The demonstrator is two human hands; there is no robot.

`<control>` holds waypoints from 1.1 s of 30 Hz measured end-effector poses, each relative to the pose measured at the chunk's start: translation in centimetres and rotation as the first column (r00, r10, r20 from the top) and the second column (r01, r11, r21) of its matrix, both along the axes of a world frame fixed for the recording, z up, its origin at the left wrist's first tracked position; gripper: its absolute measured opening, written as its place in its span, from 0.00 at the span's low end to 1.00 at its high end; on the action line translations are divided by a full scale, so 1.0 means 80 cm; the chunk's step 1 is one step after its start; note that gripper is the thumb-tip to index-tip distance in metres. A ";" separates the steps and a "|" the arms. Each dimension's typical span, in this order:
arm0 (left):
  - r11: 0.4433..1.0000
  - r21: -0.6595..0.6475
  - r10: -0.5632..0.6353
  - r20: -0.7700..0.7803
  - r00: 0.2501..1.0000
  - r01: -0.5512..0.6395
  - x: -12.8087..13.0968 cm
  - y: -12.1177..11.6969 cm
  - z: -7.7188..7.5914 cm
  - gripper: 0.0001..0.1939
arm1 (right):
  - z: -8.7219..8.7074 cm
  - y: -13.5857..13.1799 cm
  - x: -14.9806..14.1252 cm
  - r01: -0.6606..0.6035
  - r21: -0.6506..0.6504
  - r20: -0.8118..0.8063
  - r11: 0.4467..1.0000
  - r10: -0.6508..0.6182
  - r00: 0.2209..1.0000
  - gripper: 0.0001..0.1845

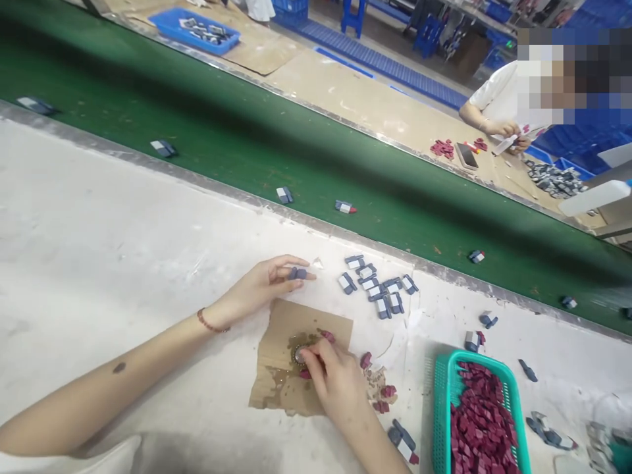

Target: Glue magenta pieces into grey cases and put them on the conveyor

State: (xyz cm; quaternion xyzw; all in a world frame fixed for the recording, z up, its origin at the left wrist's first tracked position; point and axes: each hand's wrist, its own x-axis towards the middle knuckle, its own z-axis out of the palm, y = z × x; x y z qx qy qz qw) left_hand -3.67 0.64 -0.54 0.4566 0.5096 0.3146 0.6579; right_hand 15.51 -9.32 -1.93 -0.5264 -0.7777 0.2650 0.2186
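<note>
In the head view, the left hand is at the centre of the frame, a beaded bracelet at its wrist; thumb and fingers are nearly closed, with a small grey-blue piece between them. The right hand is at lower centre, thumb and forefinger drawn together at the edge of a small round dish; whether that pinch has hold of anything, one cannot tell. The dish rests on a brown cardboard sheet, wet-looking patches around it; one dark red piece lies on the sheet just beyond the fingers.

Right of centre, a cluster of grey-blue parts with pale faces lies on the white worktop; at lower right stands a green basket filled with dark red pieces; a grey-blue part with a red tip lies near the right forearm. A green belt crosses the frame from upper left to right, similar parts spaced along it; beyond it, a blue tray is at upper left, while at upper right a co-worker holds something pale, near a phone and a red heap.
</note>
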 end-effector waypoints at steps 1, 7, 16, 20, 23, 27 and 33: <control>1.000 -0.024 0.006 0.008 1.000 -0.005 -0.003 -0.008 -0.001 0.21 | -0.004 0.000 -0.004 -0.036 0.030 0.028 0.999 0.035 0.999 0.22; 0.957 -0.286 0.125 0.274 0.954 -0.043 -0.006 -0.043 -0.019 0.20 | -0.012 0.000 -0.016 -0.118 0.176 0.192 0.977 0.084 0.978 0.20; 0.927 -0.374 0.156 0.288 0.945 -0.039 -0.001 -0.061 -0.019 0.19 | -0.014 -0.003 -0.020 -0.133 0.238 0.249 0.962 0.072 0.966 0.17; 0.969 -0.234 0.130 0.233 0.964 -0.074 0.004 -0.064 -0.021 0.16 | -0.010 0.001 -0.014 -0.016 0.029 0.045 0.999 0.015 0.999 0.16; 0.989 -0.093 0.123 0.138 0.983 -0.111 0.010 -0.071 -0.026 0.17 | -0.001 0.007 -0.006 0.158 -0.313 -0.281 0.937 -0.250 0.926 0.18; 0.987 0.055 0.146 0.121 0.982 -0.153 0.018 -0.083 -0.034 0.15 | 0.008 0.014 -0.005 0.200 -0.554 -0.538 0.808 -0.531 0.655 0.22; 0.930 0.320 0.128 0.177 0.976 -0.180 0.021 -0.092 -0.039 0.06 | 0.009 0.015 -0.021 0.187 -0.568 -0.617 0.801 -0.565 0.548 0.25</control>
